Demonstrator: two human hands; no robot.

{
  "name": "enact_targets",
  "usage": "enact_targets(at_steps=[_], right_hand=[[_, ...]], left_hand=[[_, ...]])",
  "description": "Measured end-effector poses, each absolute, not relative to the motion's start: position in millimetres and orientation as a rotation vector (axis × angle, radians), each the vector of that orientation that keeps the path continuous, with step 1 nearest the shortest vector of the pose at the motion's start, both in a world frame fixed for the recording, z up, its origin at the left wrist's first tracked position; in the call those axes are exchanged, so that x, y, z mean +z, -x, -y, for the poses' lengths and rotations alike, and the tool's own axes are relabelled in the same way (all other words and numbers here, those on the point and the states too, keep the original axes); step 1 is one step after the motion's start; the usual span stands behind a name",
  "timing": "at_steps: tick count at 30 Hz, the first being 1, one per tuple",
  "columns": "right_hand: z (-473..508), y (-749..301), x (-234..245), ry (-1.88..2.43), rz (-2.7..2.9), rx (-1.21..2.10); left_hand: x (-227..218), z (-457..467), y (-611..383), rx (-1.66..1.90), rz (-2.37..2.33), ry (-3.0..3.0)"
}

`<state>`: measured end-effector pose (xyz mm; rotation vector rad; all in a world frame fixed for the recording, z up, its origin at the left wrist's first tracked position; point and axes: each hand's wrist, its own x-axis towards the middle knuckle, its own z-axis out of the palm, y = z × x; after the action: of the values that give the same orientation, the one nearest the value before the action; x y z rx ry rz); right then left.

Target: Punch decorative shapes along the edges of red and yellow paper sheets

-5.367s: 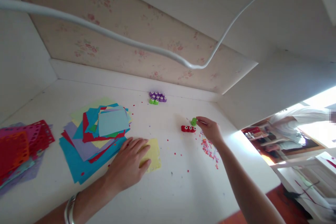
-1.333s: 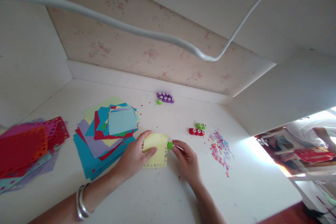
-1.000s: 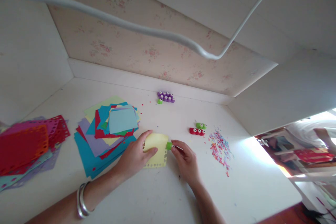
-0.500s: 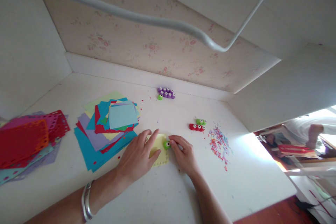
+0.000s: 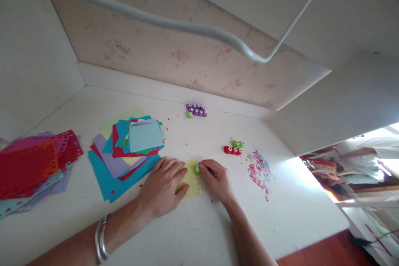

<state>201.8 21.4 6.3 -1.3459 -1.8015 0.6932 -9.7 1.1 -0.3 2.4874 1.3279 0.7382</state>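
A yellow paper square [image 5: 192, 181] with punched holes along its edge lies on the white table [image 5: 202, 232]. My left hand [image 5: 163, 186] rests flat on it, fingers stretched out. My right hand [image 5: 216, 179] is closed around a small green hole punch [image 5: 196, 169] that sits on the paper's upper right edge. Silver bangles circle my left wrist.
A fanned pile of coloured paper squares [image 5: 127, 149] lies left of my hands; punched red and orange sheets [image 5: 34, 166] are further left. Red punches [image 5: 232, 150] and green punches [image 5: 237, 144], a purple punch cluster [image 5: 196, 110] and confetti [image 5: 259, 169] lie beyond. A person sits at far right [image 5: 364, 162].
My right hand brought a green punch from the red cluster to the yellow paper and worked it along the right edge. My left hand went from gripping the paper to lying flat on it.
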Motion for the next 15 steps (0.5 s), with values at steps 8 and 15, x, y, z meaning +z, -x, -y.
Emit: enact_targets(at_steps=[8,15], right_hand=[[-18.8,-201.6,10.2,1.348,1.809,0.706],[-17.6,-200.3,9.4,1.347,1.811,0.705]], left_hand=[[0.8,-1.0,10.1,0.787,-1.337,-2.451],[1.0,-1.1,9.8,0.826,-1.338,-2.443]])
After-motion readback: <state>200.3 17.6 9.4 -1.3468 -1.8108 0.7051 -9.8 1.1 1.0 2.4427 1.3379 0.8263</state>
